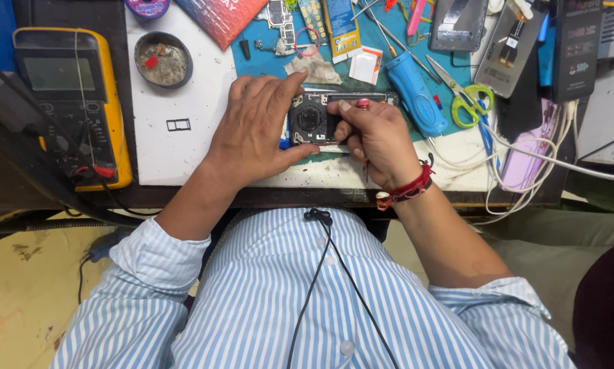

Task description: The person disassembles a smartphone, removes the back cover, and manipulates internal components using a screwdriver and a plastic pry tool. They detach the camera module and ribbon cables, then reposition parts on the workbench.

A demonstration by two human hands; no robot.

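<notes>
Cluttered bench [184, 147]: phone [310, 119] half-hidden by hands

Opened phone [312, 120] under my fingers: dark matt plastic inside, small metal bits catching light. Tool cap [364, 104] in my right hand [377, 139] is glossy red plastic. Mat [266, 58] is matt blue rubber-like, smudged. White board [184, 143] is matt, scuffed, grimy at the near edge. Blue driver [416, 94]: smooth plastic, slight sheen. Scissors [457, 92]: bright metal blades, glossy green plastic grips. Meter [68, 102]: yellow rubbery shell, dull grey screen. Wrist band [406, 190]: red cloth thread.
</notes>
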